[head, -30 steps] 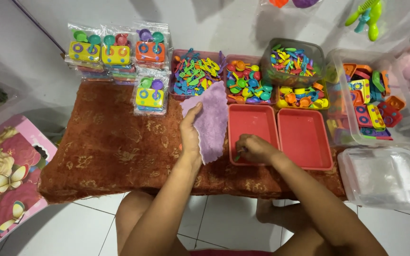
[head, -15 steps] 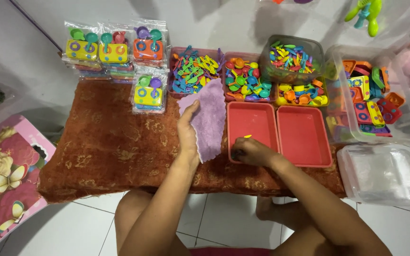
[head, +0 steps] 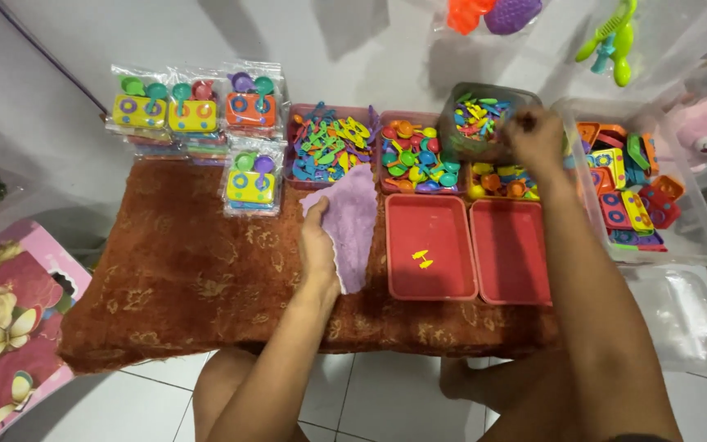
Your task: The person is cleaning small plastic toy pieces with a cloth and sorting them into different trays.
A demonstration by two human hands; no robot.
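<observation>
Purple cloth (head: 353,223) lies on brown-covered counter (head: 173,278), pinned under left hand (head: 317,245), fingers closed on its edge. Right hand (head: 536,135) reaches into dark tub of small coloured toy pieces (head: 476,119); grip blurred, cannot tell. Picking step, seemingly. Yellow piece (head: 422,259) sits in red tray (head: 430,245). Clear-bagged toy sets (head: 194,110) far left.

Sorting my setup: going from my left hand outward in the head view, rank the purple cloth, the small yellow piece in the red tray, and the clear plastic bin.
1. Purple cloth, under the left hand.
2. Small yellow piece, to its right.
3. Clear plastic bin, far right.
</observation>
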